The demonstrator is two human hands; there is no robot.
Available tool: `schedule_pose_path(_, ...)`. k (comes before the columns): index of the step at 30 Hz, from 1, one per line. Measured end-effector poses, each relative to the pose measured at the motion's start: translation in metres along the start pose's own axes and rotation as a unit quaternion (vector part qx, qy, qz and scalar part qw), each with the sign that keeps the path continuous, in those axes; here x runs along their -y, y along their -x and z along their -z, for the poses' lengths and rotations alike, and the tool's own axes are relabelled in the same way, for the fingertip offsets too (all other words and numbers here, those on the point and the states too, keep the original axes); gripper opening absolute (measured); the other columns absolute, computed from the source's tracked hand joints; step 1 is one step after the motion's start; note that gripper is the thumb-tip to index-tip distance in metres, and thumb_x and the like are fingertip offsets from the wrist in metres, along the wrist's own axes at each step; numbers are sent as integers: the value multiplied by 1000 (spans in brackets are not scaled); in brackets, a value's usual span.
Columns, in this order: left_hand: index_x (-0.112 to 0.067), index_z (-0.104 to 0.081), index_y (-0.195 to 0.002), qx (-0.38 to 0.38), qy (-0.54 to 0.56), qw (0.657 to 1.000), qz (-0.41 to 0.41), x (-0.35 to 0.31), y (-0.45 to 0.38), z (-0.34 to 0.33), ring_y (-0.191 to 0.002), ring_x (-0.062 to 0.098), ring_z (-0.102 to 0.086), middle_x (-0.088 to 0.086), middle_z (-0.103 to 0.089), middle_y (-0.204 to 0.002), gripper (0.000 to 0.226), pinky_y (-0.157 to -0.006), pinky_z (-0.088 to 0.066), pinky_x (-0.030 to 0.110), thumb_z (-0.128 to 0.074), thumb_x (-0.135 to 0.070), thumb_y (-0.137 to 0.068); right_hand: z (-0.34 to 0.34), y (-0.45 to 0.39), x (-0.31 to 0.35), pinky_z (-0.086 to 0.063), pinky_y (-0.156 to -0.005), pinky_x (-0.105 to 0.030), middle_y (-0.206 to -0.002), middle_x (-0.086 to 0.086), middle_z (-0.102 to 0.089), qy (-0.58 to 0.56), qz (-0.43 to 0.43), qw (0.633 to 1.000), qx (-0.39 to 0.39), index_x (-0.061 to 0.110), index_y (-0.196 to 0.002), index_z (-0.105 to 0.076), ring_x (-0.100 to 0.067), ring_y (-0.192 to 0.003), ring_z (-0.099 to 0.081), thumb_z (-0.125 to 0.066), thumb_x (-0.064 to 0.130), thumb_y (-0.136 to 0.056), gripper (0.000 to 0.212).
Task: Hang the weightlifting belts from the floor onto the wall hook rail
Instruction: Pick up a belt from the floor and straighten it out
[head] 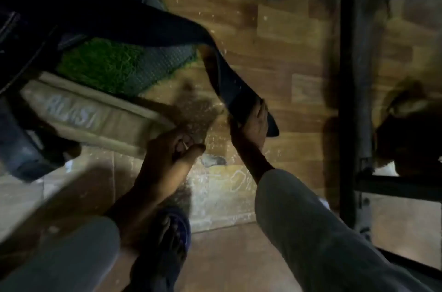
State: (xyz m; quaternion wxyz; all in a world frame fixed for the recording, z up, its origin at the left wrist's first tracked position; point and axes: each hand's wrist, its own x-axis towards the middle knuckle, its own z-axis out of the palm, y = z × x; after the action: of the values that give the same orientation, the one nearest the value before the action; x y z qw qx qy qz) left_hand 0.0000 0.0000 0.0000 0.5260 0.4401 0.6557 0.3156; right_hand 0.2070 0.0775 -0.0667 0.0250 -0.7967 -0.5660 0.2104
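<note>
I see the dark belt (229, 85) running diagonally from upper left down to lower right above the wooden floor (287, 35). My right hand (253, 124) grips its lower end, fingers wrapped round; my left hand (174, 150) hangs loosely curled, holding nothing.

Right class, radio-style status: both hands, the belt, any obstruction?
Right hand grips black belt near its end. Left hand curled, on tan belt's end; grip unclear. Dark metal frame close on the right.
</note>
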Motion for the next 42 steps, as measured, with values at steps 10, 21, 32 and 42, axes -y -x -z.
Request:
schedule_pose_path(10, -37, -47, -56, 24, 1, 999, -26, 12, 6, 7, -48, 4, -40, -12, -42, -50, 47, -54, -30, 26, -68, -32, -97, 4, -12, -18, -42, -57, -34, -114, -18, -72, 241, 171, 955, -32, 8, -139, -57, -35, -87, -69, -48, 36, -108, 43)
schedule_pose_path(21, -15, -61, -66, -9, -160, 987, 26, -18, 67, 93, -60, 17, -57, -3, -56, -59, 33, -62, -34, 30, -56, -41, -85, 55, 97, 63, -51, -65, -38, -93, -14, -76, -153, -73, 983, 77, 18, -99, -75, -35, -83, -71, -51, 20, -99, 24)
schedule_pose_path(32, 0, -71, -108, 9, 186, 907, 378, -93, 135, 134, -92, 35, -71, 21, -75, -100, 63, -83, -57, 43, -67, -60, -88, 122, 246, 148, -58, -82, -45, -99, -13, -67, -479, -237, 800, 272, 9, -106, -68, -28, -93, -63, -53, 12, -106, 15)
schedule_pose_path(42, -8, -71, -124, -5, 173, 924, 340, -179, 175, 255, -113, 38, -69, 19, -73, -122, 36, -106, -52, 54, -76, -16, -90, 206, 331, 242, -60, -85, -39, -107, -7, -77, -504, -233, 765, 327, 3, -124, -66, -29, -105, -73, -60, 20, -104, 27)
